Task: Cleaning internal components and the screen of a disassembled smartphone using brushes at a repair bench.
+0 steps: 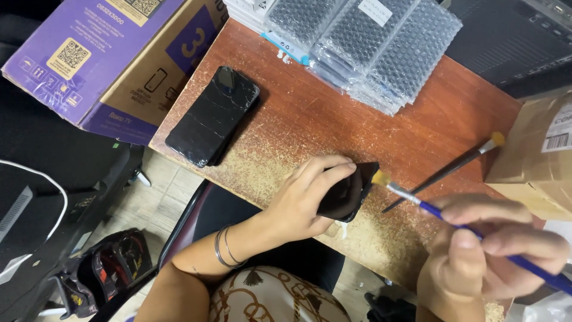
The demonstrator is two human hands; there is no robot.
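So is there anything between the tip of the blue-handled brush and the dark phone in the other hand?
Nothing visible: the blue-handled brush in the right hand has its yellow tip at the edge of the dark phone, which the left hand holds tilted.

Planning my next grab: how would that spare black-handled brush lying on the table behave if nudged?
The spare brush looks thin and light, so it should slide easily. Its round handle may roll on the worn wooden table. The bristle tip would likely flex.

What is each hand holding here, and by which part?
The left hand clasps a black phone around its near end. The right hand pinches a blue-handled brush midway along its handle.
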